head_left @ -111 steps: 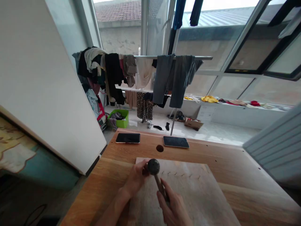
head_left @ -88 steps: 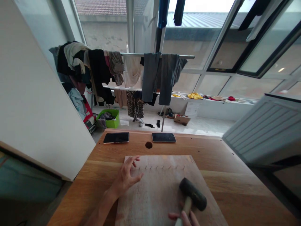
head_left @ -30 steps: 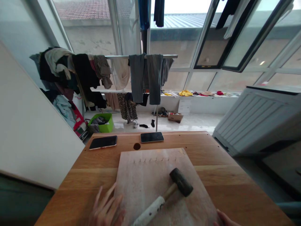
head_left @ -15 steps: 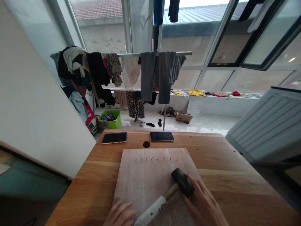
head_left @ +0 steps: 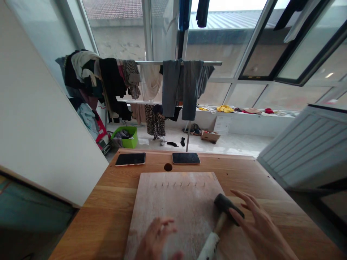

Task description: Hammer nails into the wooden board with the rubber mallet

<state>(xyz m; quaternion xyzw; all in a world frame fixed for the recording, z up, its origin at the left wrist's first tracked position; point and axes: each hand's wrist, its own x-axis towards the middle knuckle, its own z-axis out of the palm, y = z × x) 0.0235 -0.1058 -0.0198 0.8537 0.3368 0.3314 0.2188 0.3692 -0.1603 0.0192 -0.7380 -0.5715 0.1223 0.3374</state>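
Observation:
A pale wooden board [head_left: 176,206] lies on the wooden table [head_left: 114,202], with a row of small nails [head_left: 180,184] standing near its far edge. A mallet [head_left: 221,220] with a black rubber head and white-wrapped handle rests on the board's right side. My right hand [head_left: 260,225] hovers open just right of the mallet head, fingers spread, touching or nearly touching it. My left hand [head_left: 157,242] is at the board's near edge, fingers apart and blurred, holding nothing.
Two dark phones [head_left: 130,159] [head_left: 186,157] lie at the table's far edge, with a round hole [head_left: 168,167] between them. Beyond stand a clothes rack [head_left: 173,86] hung with garments, a green basket [head_left: 126,136], a white panel on the left and a slatted panel on the right.
The mallet has shifted right on the board and turned more upright. My right hand has come off its head and spread open. My left hand rose and moved right.

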